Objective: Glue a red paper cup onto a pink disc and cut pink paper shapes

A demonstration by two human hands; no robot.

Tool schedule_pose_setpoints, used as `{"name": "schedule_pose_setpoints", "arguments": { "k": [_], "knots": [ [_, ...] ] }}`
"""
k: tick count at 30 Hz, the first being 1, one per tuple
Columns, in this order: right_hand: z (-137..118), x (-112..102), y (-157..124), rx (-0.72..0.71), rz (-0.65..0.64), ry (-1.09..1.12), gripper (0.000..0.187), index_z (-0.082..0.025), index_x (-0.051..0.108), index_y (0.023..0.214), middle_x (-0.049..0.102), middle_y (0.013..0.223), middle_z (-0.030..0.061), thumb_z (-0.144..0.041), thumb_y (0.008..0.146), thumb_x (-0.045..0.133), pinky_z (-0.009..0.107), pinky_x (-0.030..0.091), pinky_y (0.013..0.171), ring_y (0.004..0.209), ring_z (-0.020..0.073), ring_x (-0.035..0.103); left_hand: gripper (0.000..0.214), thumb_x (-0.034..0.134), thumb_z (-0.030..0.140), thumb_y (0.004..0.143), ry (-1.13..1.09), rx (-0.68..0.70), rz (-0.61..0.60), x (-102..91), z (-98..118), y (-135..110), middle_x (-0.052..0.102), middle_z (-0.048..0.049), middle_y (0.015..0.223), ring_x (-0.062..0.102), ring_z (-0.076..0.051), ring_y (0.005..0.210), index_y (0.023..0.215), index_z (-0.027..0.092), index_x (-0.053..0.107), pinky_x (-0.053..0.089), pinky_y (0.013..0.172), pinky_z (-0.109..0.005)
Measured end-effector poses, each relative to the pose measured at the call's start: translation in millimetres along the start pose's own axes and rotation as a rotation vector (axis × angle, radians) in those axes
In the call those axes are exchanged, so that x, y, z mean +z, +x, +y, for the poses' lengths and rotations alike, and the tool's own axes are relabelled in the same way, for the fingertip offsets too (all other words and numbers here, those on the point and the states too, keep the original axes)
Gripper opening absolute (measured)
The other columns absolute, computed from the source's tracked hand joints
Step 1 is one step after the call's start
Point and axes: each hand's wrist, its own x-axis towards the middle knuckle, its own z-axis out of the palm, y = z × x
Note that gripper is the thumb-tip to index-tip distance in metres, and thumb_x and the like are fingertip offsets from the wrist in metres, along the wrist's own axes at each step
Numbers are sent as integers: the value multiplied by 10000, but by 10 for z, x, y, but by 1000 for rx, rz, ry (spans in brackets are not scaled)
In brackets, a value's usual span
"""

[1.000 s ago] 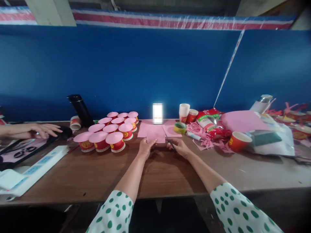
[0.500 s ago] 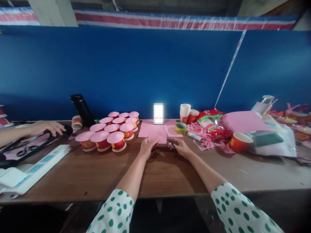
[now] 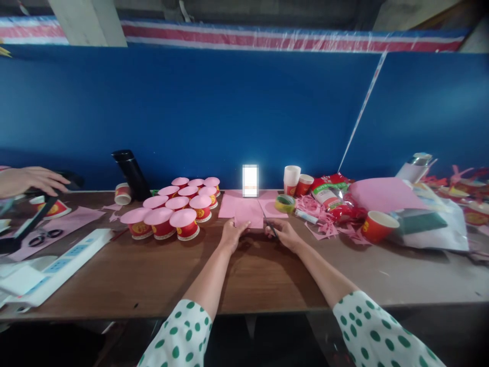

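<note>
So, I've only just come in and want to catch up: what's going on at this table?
The person's left-hand grip is on a small piece of pink paper, while the right-hand grip holds what looks like scissors at its right edge. Larger pink sheets lie just behind. To the left stand rows of red cups topped with pink discs. At the far left, a co-worker's hand is at a black object I can't identify.
</note>
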Motion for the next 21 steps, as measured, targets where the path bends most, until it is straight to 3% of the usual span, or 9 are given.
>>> {"name": "schedule_pose_setpoints", "arguments": {
  "k": [21],
  "knots": [
    [-45, 23, -27, 5, 28, -29, 404, -117, 618, 965, 578, 633, -6, -340, 637, 693, 216, 406, 492, 518, 82, 505, 396, 773, 333, 495, 40, -8, 0, 15, 22, -9, 645, -30, 686, 584, -123, 602, 781, 104, 624, 498, 577, -253]
  ]
}}
